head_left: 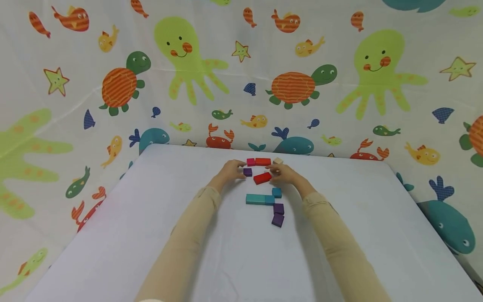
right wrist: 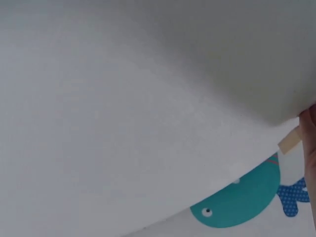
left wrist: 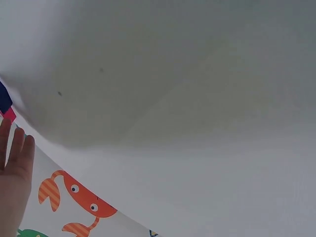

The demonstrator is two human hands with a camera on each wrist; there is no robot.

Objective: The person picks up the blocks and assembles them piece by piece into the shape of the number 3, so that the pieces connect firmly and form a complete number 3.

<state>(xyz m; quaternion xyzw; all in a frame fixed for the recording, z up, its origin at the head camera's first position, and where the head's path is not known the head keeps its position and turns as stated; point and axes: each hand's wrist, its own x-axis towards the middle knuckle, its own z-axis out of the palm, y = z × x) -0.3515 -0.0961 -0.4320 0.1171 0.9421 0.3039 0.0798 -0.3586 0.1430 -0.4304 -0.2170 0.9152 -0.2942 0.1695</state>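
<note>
My left hand is beside a small purple cube, its thumb and fingers spread at the cube's left side. In the left wrist view the fingers of this hand look nearly straight, close to the dark cube and a pink block. Over on the other side, my right hand has its thumb and fingers apart around the right end of a slanted red block. Whether they touch it, I cannot tell. Behind that hand sits a beige block; only an edge of the hand shows in the right wrist view.
A pink cube and another red block form a row at the back. Nearer lie a long teal block, blue cubes and two purple cubes. A patterned curtain hangs behind the white table.
</note>
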